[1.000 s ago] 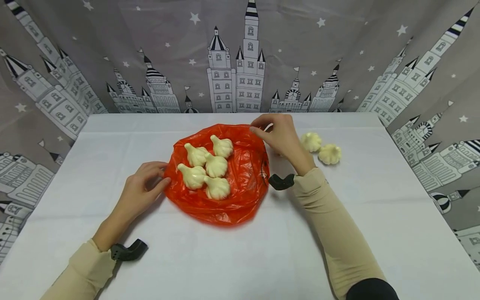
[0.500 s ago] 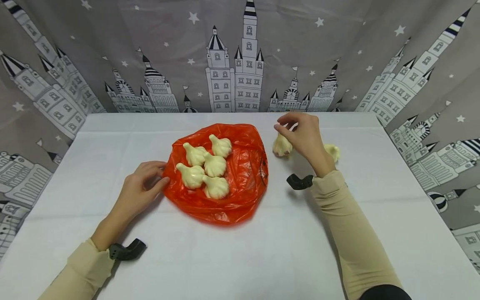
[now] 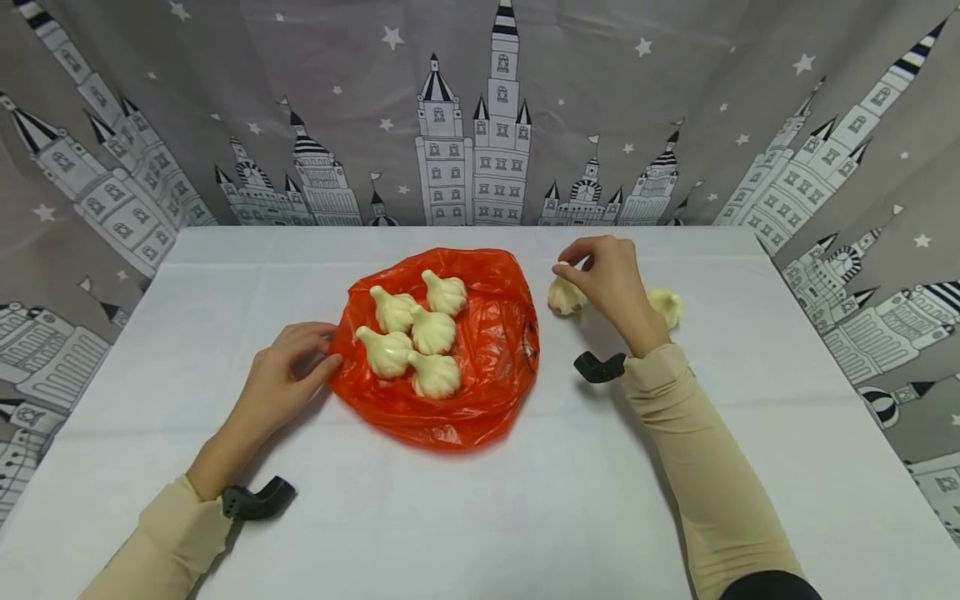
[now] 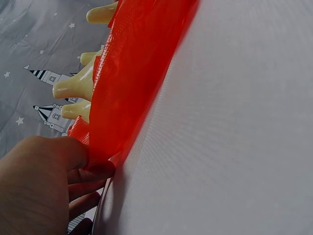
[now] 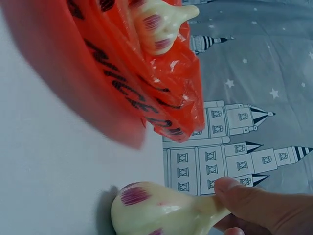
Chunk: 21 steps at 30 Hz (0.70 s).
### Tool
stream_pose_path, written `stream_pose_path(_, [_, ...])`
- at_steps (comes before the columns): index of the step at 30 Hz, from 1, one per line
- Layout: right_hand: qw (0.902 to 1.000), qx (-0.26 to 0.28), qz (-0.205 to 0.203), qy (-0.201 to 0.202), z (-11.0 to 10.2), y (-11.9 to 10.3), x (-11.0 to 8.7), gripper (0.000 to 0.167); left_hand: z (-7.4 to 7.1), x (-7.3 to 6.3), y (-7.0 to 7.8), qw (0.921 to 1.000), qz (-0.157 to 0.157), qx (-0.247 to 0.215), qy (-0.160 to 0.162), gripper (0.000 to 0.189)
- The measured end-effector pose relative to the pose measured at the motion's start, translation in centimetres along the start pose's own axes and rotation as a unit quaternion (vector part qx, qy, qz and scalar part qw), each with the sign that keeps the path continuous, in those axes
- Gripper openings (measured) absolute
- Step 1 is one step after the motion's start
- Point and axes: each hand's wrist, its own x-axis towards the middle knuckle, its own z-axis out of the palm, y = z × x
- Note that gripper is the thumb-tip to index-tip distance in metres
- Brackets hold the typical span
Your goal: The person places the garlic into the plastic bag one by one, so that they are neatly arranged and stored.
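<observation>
A red plastic bag [image 3: 480,417] lies spread on the table with its mouth rolled wide. Several cream-coloured garlic bulbs [image 3: 432,332] sit inside it, necks pointing up and left. My left hand [image 3: 288,375] pinches the bag's left rim; in the left wrist view the thumb lies on one side of the red film, a finger on the other. To the right of the bag, my right hand [image 3: 611,283] pinches the neck of another garlic bulb [image 5: 156,208] between thumb and fingers. That bulb has purple patches and appears low, near the tabletop.
One more garlic bulb [image 3: 665,307] lies on the white tablecloth [image 3: 480,533], partly behind my right wrist. A grey curtain [image 3: 337,50] printed with castles and stars hangs along the back and sides. Black lettering marks the bag's right side.
My right hand has left the bag's upper right rim and moved right to a garlic bulb, lowering slightly and taking its neck. The left hand stays at the left rim.
</observation>
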Motion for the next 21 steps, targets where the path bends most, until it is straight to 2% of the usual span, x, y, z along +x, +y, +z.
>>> stream_pose_path(8, [0.9999, 0.01, 0.004, -0.01, -0.04, 0.36, -0.09, 0.012, 0.19, 0.17, 0.15, 1.0, -0.005, -0.001, -0.005, 0.004])
stream_pose_path(21, [0.9999, 0.01, -0.012, -0.002, 0.07, 0.3, 0.09, 0.012, 0.03, 0.24, 0.13, 1.0, -0.004, 0.003, -0.001, 0.004])
